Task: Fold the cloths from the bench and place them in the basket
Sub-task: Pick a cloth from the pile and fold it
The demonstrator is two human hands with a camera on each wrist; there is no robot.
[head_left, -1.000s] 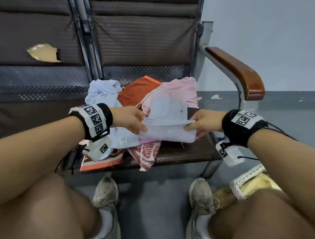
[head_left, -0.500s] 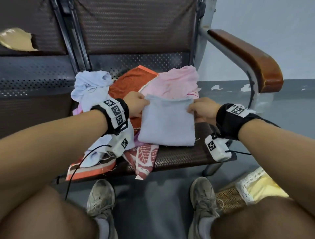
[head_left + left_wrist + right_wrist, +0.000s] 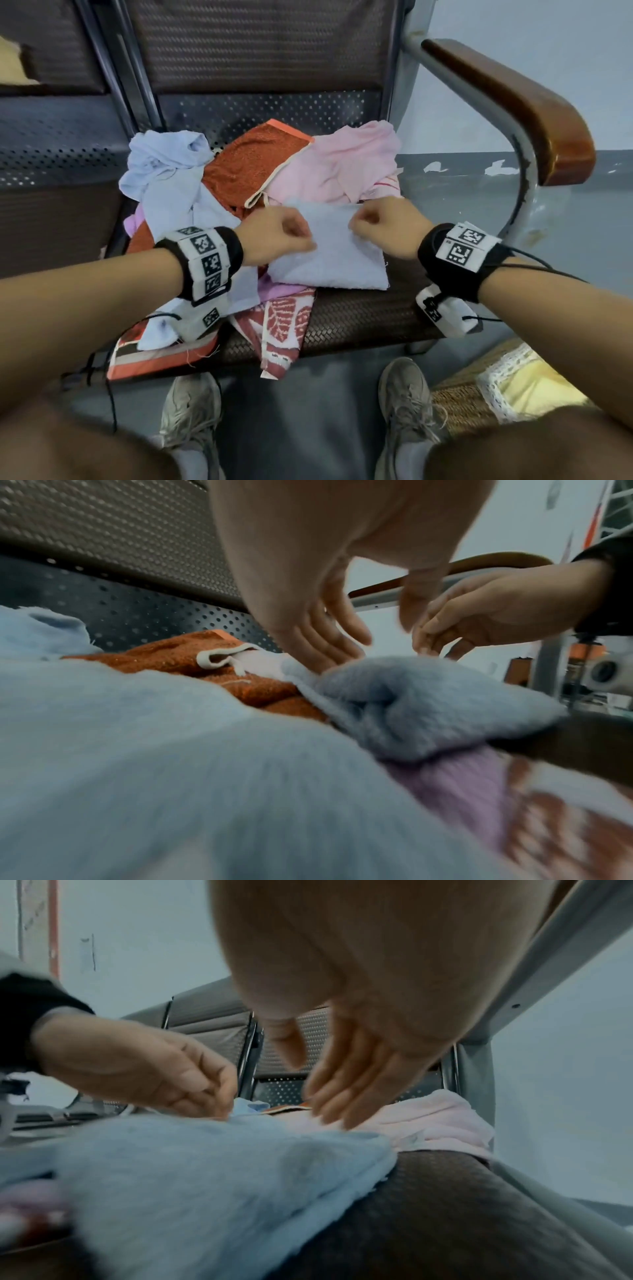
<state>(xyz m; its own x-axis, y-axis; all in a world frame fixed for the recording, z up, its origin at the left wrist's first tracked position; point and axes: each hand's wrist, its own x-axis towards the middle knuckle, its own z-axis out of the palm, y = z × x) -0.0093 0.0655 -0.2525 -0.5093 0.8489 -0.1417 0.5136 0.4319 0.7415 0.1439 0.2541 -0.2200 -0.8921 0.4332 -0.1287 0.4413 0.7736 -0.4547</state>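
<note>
Your blue cloth [image 3: 330, 255] lies folded flat at the bench [image 3: 359, 322] front edge, right of the unfolded pile [image 3: 260, 171]; your left hand [image 3: 274, 236] rests on its far-left corner, fingers loosely extended, pinching nothing; your right hand [image 3: 387, 228] is at its far-right corner, fingers likewise relaxed and straight; the cloth's long axis runs toward you, both hands equally near; the basket [image 3: 459, 407] sits on the floor to your right, so the right hand is judged nearer for placing.
</note>
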